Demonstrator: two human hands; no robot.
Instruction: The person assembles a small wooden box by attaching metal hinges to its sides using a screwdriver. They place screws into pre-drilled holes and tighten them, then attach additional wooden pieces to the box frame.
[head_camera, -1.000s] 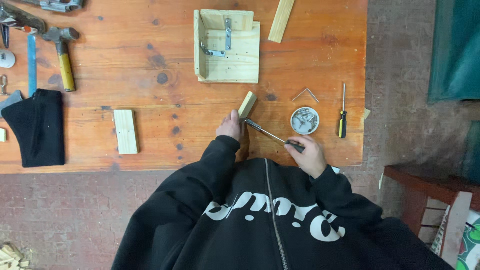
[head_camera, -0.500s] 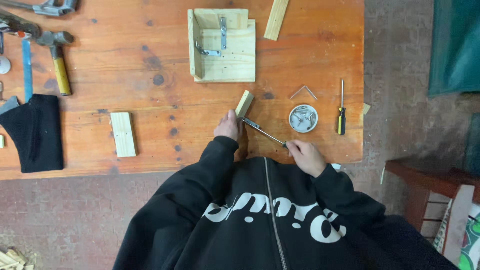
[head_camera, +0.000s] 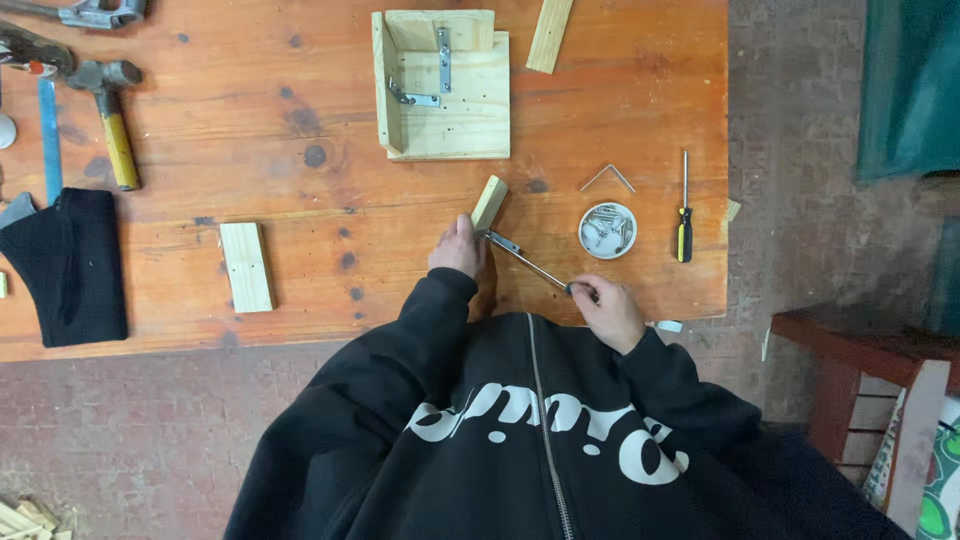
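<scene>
Left hand (head_camera: 458, 246): closed around the lower end of a small wooden block (head_camera: 490, 202), pinned to the workbench (head_camera: 300, 150).
Right hand (head_camera: 607, 310): wrapped tight round a screwdriver (head_camera: 530, 264), tip set at the block.

Table: orange-brown wooden plank top (head_camera: 250, 130), dark knots and stains, fills far and left of view.
Floor: reddish brick paving (head_camera: 150, 430) near the table; greyer, worn brick (head_camera: 790, 120) along the right.
Right, far: dark green sheet or panel (head_camera: 905, 90).
Right, near: red-painted wooden furniture (head_camera: 860, 345), partly cut off.
Near left corner: pale wood scraps (head_camera: 25, 520).
Light: even, soft, no hard shadows.
</scene>
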